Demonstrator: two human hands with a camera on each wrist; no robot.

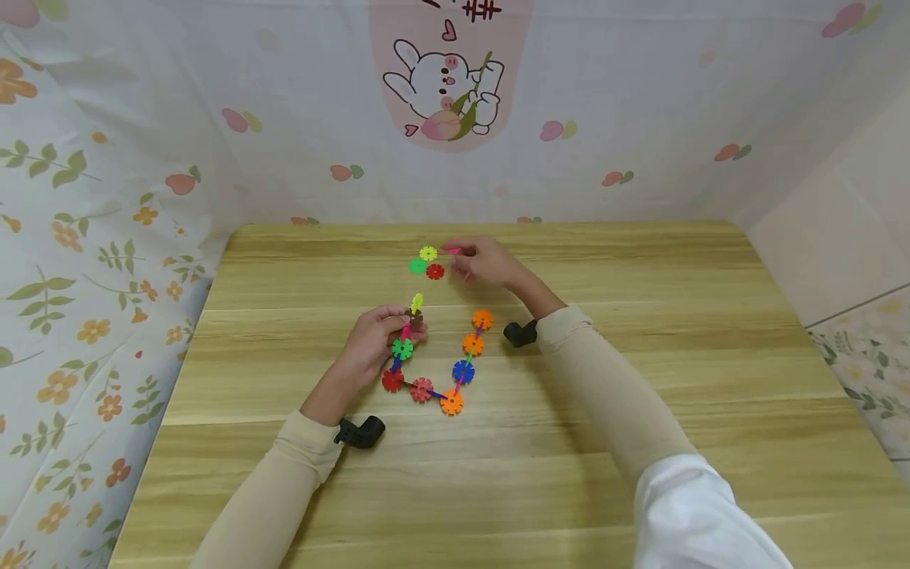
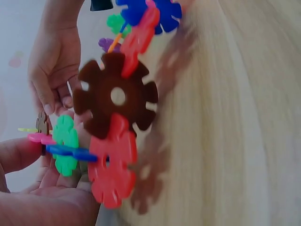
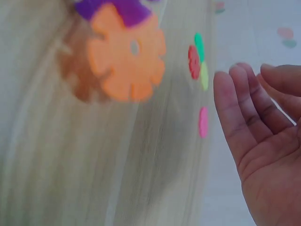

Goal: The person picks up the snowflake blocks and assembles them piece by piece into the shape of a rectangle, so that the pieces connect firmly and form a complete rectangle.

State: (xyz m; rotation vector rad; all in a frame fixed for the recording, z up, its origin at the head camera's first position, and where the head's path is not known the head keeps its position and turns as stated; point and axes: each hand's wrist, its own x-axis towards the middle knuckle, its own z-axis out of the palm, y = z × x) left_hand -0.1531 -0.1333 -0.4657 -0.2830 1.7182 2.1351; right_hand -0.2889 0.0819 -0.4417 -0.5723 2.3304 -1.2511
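A chain of slotted snowflake discs curves over the table in a U. My left hand point(image 1: 370, 344) pinches a pink disc point(image 2: 41, 138) near one end, beside a green disc point(image 1: 402, 348) and a brown one point(image 1: 415, 318), with a yellow disc point(image 1: 417, 303) at that tip. My right hand point(image 1: 485, 261) hovers at the back, fingers loosely bent with nothing between them. Close by its fingertips a loose pink disc point(image 3: 203, 122) lies on the table. An orange disc point(image 1: 483, 319) makes the chain's other end.
Loose yellow point(image 1: 428, 253), green point(image 1: 417, 266) and red point(image 1: 435, 271) discs lie together near the back of the wooden table point(image 1: 640, 332). A printed cloth point(image 1: 611, 95) hangs behind the table. Black wrist mounts point(image 1: 361, 432) sit on both forearms.
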